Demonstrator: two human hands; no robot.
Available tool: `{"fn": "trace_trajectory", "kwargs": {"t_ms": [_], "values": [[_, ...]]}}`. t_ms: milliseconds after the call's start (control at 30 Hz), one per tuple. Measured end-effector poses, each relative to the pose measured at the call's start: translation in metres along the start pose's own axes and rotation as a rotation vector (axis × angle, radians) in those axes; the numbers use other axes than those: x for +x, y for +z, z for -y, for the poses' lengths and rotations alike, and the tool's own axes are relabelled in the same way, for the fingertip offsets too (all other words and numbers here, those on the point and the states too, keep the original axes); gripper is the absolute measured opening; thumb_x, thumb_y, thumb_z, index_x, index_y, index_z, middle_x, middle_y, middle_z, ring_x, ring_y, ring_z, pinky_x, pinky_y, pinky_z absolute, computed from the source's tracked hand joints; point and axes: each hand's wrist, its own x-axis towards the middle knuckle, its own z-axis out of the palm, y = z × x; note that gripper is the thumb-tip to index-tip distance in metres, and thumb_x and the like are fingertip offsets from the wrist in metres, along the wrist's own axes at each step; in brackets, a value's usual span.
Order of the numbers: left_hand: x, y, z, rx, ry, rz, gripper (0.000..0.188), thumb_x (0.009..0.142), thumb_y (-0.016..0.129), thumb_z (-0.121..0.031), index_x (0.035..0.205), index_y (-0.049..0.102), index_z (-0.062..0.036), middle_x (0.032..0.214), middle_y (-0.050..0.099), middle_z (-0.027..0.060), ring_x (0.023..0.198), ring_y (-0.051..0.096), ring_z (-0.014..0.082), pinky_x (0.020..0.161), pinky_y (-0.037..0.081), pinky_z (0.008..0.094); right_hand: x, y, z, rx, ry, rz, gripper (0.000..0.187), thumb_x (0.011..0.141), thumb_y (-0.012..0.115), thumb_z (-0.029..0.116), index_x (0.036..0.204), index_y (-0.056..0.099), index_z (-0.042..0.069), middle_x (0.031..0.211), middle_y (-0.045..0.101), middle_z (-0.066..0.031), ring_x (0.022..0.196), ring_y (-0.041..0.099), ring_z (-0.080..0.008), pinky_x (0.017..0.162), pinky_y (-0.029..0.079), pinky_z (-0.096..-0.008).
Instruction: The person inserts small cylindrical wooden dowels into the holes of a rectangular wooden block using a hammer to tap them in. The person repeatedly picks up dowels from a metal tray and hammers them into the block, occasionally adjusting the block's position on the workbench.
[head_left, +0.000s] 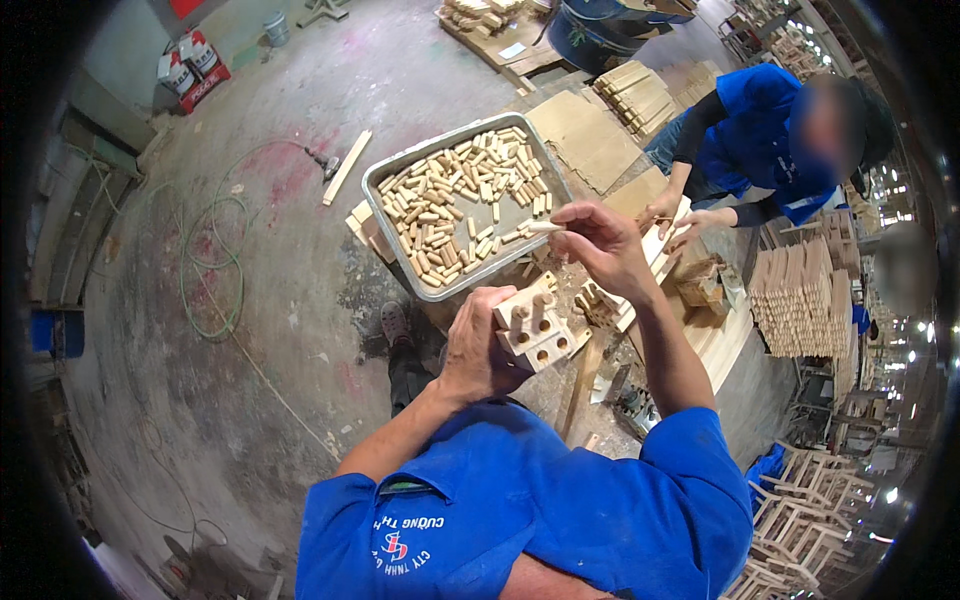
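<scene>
My left hand (472,350) is wrapped round a bundle of pale wooden blocks (537,342) with round holes in their faces. Short dowels stand out of some of these holes. Above and to the right, my right hand (608,248) pinches a light wooden dowel (545,227) between thumb and fingers, near the tray's right corner. Many loose dowels (428,212) lie in the grey metal tray (512,212) just beyond my hands. Beside the blocks, under my right wrist, is another small cluster of wooden pieces (603,305).
Across the bench at the right, a person in blue (755,130) handles wooden strips (665,240). Stacked wooden parts (800,295) stand behind. A green hose (238,275) and a wooden stick (348,167) lie on the floor at left. Cardboard (583,140) lies past the tray.
</scene>
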Motion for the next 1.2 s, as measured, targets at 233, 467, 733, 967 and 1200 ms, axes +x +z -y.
{"fn": "trace_trajectory", "kwargs": {"t_ms": [233,467,733,967,1200], "values": [[-0.001,0.004,-0.006,0.091,-0.019,0.008,0.099,0.073,0.101,-0.027,0.146,0.039,-0.0026,0.125,0.065,0.0214,0.108,0.072,0.0423,0.088,0.060,0.0511,-0.047,0.001,0.111,-0.609,-0.453,0.248,0.024,0.092,0.083,0.002,0.114,0.074,0.006,0.097,0.075,-0.0097,0.083,0.075,-0.0262,0.070,0.058,-0.0348],[-0.002,0.008,-0.007,0.112,-0.025,-0.025,0.090,0.074,0.097,-0.023,0.145,0.044,-0.0047,0.128,0.060,0.0202,0.110,0.070,0.0426,0.090,0.060,0.0510,-0.053,0.034,0.130,-0.931,-0.537,0.484,0.030,0.089,0.071,0.008,0.118,0.062,0.005,0.095,0.065,-0.0108,0.085,0.072,-0.0327,0.072,0.059,-0.0419],[-0.005,0.014,-0.001,0.084,-0.019,-0.041,0.087,0.073,0.097,-0.024,0.142,0.048,-0.0034,0.126,0.064,0.0198,0.113,0.067,0.0400,0.096,0.055,0.0502,-0.045,0.050,0.146,-1.234,-0.599,0.673,0.025,0.089,0.067,0.014,0.108,0.059,0.001,0.092,0.064,-0.0106,0.082,0.072,-0.0273,0.071,0.060,-0.0390],[-0.003,0.010,-0.007,0.000,-0.039,-0.034,0.098,0.071,0.100,-0.036,0.145,0.045,-0.0048,0.127,0.061,0.0187,0.115,0.065,0.0409,0.098,0.052,0.0511,-0.042,0.049,0.141,-1.218,-0.475,0.702,0.020,0.089,0.067,0.015,0.101,0.056,0.004,0.089,0.061,-0.0082,0.080,0.071,-0.0257,0.066,0.058,-0.0375],[-0.005,0.000,-0.006,-0.027,-0.029,-0.070,0.093,0.072,0.099,-0.033,0.143,0.048,-0.0020,0.128,0.064,0.0235,0.112,0.068,0.0444,0.097,0.054,0.0517,-0.036,0.052,0.135,-1.012,-0.452,0.489,0.015,0.095,0.074,0.022,0.094,0.065,0.010,0.077,0.068,-0.0037,0.065,0.069,-0.0229,0.059,0.055,-0.0375]]}}
